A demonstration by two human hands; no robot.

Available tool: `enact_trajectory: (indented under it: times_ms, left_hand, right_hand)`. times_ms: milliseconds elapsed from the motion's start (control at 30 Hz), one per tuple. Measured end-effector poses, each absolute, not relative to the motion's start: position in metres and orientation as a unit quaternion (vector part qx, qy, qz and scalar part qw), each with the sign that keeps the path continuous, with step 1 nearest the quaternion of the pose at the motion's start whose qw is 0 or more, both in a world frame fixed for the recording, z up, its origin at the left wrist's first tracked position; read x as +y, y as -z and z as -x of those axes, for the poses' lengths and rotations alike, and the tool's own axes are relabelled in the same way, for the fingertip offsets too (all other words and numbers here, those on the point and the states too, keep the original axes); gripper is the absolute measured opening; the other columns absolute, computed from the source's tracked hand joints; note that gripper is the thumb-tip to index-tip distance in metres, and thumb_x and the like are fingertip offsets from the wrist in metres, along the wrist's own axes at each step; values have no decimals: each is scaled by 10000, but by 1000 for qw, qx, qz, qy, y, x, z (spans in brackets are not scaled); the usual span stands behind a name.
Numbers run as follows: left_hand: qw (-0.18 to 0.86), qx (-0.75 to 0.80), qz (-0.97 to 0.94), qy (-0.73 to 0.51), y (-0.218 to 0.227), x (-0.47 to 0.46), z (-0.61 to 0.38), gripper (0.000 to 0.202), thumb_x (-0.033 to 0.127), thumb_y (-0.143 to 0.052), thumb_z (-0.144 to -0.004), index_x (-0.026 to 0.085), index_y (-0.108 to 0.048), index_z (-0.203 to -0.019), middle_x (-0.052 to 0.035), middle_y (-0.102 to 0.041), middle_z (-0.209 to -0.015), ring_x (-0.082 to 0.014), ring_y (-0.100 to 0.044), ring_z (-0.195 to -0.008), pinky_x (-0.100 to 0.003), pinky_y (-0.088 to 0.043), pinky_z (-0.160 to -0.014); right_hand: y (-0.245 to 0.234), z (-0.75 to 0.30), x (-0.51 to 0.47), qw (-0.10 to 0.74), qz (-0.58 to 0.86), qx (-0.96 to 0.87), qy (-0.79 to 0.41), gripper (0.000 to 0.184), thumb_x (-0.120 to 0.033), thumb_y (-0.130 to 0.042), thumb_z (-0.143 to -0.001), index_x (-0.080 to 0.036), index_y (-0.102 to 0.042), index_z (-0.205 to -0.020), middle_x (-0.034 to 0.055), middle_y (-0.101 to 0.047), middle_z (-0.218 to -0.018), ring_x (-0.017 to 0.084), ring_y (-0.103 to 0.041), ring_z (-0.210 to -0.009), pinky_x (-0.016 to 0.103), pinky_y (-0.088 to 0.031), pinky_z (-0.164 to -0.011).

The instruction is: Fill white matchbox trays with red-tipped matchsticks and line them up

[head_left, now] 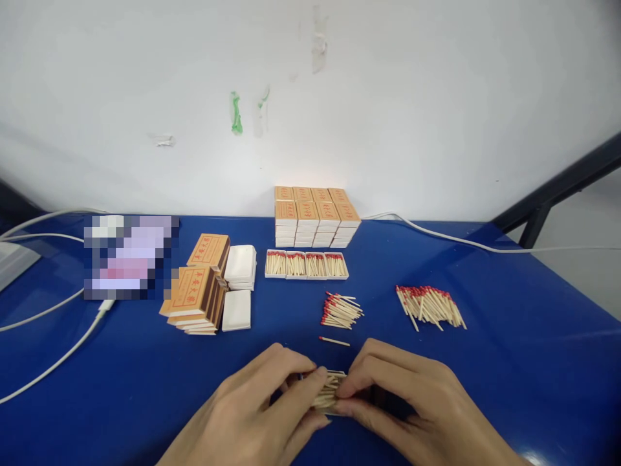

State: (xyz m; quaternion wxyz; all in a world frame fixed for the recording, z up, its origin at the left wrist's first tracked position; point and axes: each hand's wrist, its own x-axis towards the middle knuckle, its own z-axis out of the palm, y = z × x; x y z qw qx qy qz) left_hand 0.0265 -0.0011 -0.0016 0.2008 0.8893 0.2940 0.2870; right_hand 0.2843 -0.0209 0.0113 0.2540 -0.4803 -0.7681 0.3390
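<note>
My left hand (264, 404) and my right hand (407, 401) meet at the near edge of the blue table (509, 362). Both pinch a bundle of matches (328, 392) that lies in a small white tray, mostly hidden by my fingers. One loose match (334, 341) lies just beyond my hands. A small heap of matches (340, 310) sits farther back, and a larger heap (429, 306) lies to the right.
Several filled trays (306, 265) stand in a row before a stack of orange matchboxes (315, 217). Orange sleeves (196, 294) and white empty trays (239, 285) lie left of centre. White cables (53, 362) cross the left side; another runs along the wall.
</note>
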Motion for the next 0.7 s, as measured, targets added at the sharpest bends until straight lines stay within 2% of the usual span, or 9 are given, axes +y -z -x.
enact_trajectory:
  times_ms: [100,167,233,367,467,567,700]
  left_hand:
    - [131,274,-904,-300,-1,0,-25,329,156,-407,-1205,194,-710,-1328,-69,-823,-1245,-191,-834,-1005,-301,-707,-912]
    - [99,273,-905,-310,-1,1,-25,296,168,-446,-1203,166,-712,-1334,-62,-839,-1257,-200,-846,-1043,-291,-712,-916]
    - [54,257,-915,-307,2,1,-25,302,192,-459,-1204,150,-704,-1376,-54,-825,-1333,-238,-823,-1185,-332,-700,-982]
    - [35,260,-921,-289,7,-2,-28,349,181,-401,-1215,143,-643,-1464,-24,-790,-1417,-226,-764,-1310,-341,-650,-1060]
    - [75,269,-911,-304,9,-2,-31,342,194,-431,-1214,134,-587,-1512,-41,-802,-1390,-187,-761,-1308,-299,-599,-1121]
    - [170,292,-888,-311,9,-1,-32,328,233,-481,-1203,168,-570,-1512,-52,-802,-1281,-161,-785,-1175,-236,-626,-1043]
    - [228,312,-874,-295,5,2,-32,357,189,-546,-1155,225,-546,-1509,-28,-757,-1165,-178,-755,-1031,-268,-652,-960]
  right_hand:
    - [-11,-284,-22,269,478,-768,-330,121,-335,-745,-1063,-276,-764,-959,-21,-746,-890,127,-728,-773,231,-578,-694]
    - [-12,-286,-24,283,498,-756,-316,67,-328,-755,-1054,-291,-762,-998,-38,-740,-871,117,-708,-734,218,-569,-659]
    - [-11,-289,-26,291,522,-742,-303,43,-313,-748,-1054,-301,-756,-1014,-52,-730,-857,108,-690,-703,205,-555,-629]
    - [-9,-288,-27,283,530,-739,-306,125,-286,-691,-1083,-290,-754,-976,-51,-731,-864,101,-700,-708,200,-547,-630]
    - [-7,-284,-26,286,538,-733,-303,141,-269,-690,-1084,-279,-744,-954,-50,-727,-866,99,-704,-709,203,-542,-633]
    - [-6,-280,-24,290,541,-734,-290,147,-250,-689,-1082,-272,-723,-941,-49,-716,-880,99,-708,-735,210,-546,-665]
    - [-11,-279,-24,296,529,-746,-275,133,-264,-661,-1101,-292,-729,-991,-55,-719,-901,98,-708,-754,204,-549,-680]
